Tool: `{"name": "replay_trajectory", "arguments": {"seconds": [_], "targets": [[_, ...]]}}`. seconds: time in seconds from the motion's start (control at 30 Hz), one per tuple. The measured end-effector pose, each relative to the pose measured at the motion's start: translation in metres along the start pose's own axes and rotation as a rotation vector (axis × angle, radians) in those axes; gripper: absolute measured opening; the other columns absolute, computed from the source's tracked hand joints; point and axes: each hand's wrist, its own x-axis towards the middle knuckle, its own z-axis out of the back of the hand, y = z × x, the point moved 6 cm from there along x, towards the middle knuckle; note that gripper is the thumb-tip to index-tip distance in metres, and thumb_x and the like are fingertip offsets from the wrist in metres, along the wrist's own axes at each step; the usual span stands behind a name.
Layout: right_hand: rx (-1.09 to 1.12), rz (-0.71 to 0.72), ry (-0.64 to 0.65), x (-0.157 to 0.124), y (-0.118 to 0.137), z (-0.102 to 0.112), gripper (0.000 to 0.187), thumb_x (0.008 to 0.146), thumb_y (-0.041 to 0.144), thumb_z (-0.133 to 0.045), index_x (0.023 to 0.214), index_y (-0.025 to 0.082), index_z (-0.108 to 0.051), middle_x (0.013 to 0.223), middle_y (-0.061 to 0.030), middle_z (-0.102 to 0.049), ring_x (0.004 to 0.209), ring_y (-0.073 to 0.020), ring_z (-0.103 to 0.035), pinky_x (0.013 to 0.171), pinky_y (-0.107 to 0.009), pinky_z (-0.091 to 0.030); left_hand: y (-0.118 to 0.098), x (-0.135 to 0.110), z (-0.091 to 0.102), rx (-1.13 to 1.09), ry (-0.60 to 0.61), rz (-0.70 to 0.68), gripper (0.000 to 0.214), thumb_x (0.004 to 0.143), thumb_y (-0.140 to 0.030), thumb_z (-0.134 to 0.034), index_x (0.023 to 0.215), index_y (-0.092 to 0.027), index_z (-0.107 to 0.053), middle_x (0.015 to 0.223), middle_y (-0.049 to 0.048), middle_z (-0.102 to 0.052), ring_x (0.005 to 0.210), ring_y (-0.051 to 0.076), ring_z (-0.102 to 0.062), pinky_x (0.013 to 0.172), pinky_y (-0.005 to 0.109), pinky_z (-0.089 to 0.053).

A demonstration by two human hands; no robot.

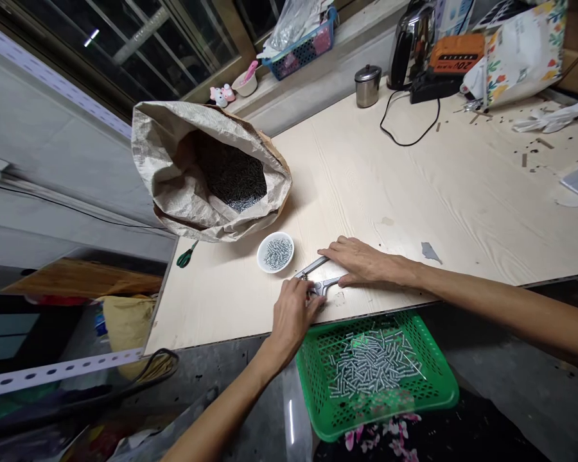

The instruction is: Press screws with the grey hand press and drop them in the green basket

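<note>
My right hand (359,260) is wrapped across the two spread handles of a silver plier-like hand tool (325,284), its fingers on the far handle and its thumb by the near one. Close to the table's front edge, my left hand (293,311) has its fingers and thumb closed at the tool's head. Whatever sits between those fingertips is hidden. Just beyond the tool stands a white bowl (261,262) of small silver metal pins. Below the table edge, a green plastic basket (440,385) holds many small silver cylindrical pieces.
A large open sack (164,160) of dark metal pieces stands at the back left. Green-handled scissors (185,258) lie near the left edge. Farther back are a lidded metal canister (367,86), a kettle (411,45), a black cord (404,145) and a white glove (553,120).
</note>
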Motion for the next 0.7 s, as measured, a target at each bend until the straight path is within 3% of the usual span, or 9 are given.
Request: {"name": "replay_trajectory", "arguments": {"seconds": [0.13,0.2,0.3,0.43,0.53,0.63,0.7], "targets": [[0.022,-0.003,-0.005,-0.005,0.005,0.0,0.07,0.069,0.033,-0.079,0.127,0.014,-0.045,0.109,-0.0138,-0.057,0.097,-0.0256,-0.05,0.08,-0.039,-0.042,-0.025,0.025,-0.014,0.012,0.042,-0.339,0.051,0.084,-0.033,-0.061,0.13,-0.019,-0.045,0.135,0.0129,-0.049,0.118,0.028,-0.047,0.097,0.045,-0.042],[0.029,-0.021,0.0,-0.01,0.005,0.003,0.065,0.069,0.033,-0.079,0.123,0.016,-0.048,0.109,-0.0133,-0.056,0.097,-0.0258,-0.05,0.079,-0.04,-0.044,-0.028,0.037,-0.02,0.029,0.129,-0.412,0.059,0.084,-0.033,-0.061,0.136,-0.019,-0.037,0.133,0.013,-0.049,0.115,0.027,-0.048,0.097,0.045,-0.042],[0.01,-0.098,0.056,-0.017,0.001,0.009,0.055,0.065,0.034,-0.082,0.109,0.015,-0.055,0.101,-0.0115,-0.056,0.092,-0.0252,-0.05,0.074,-0.038,-0.046,-0.027,0.047,-0.02,0.091,0.178,-0.416,0.068,0.08,-0.037,-0.066,0.137,-0.017,-0.035,0.126,0.0138,-0.052,0.109,0.028,-0.048,0.093,0.044,-0.042],[-0.045,-0.139,0.073,-0.019,-0.003,0.012,0.036,0.069,0.028,-0.079,0.096,0.014,-0.058,0.096,-0.0106,-0.058,0.088,-0.023,-0.051,0.073,-0.036,-0.046,-0.033,0.049,-0.02,0.07,0.154,-0.441,0.049,0.082,-0.04,-0.063,0.124,-0.018,-0.049,0.113,0.0101,-0.056,0.103,0.025,-0.049,0.088,0.04,-0.044],[-0.086,-0.127,0.057,-0.015,-0.004,0.001,0.006,0.084,0.019,-0.063,0.085,0.015,-0.059,0.089,-0.0089,-0.059,0.084,-0.0203,-0.051,0.074,-0.033,-0.045,-0.036,0.05,-0.022,-0.002,0.107,-0.428,0.023,0.089,-0.034,-0.055,0.104,-0.017,-0.059,0.096,0.0071,-0.059,0.092,0.022,-0.051,0.081,0.036,-0.045],[-0.097,-0.134,0.06,-0.01,-0.007,-0.011,0.02,0.092,0.014,-0.046,0.077,0.016,-0.058,0.082,-0.007,-0.06,0.079,-0.0181,-0.051,0.072,-0.032,-0.043,-0.036,0.052,-0.026,-0.033,0.041,-0.381,0.02,0.092,-0.03,-0.051,0.085,-0.016,-0.062,0.083,0.0062,-0.059,0.084,0.021,-0.051,0.076,0.035,-0.045],[-0.103,-0.143,0.066,-0.01,-0.008,-0.013,0.02,0.092,0.016,-0.045,0.078,0.016,-0.059,0.082,-0.0074,-0.06,0.079,-0.0187,-0.052,0.071,-0.032,-0.043,-0.036,0.051,-0.027,-0.028,0.02,-0.366,0.019,0.091,-0.03,-0.051,0.085,-0.016,-0.063,0.083,0.0064,-0.06,0.084,0.021,-0.052,0.076,0.035,-0.046]]}}
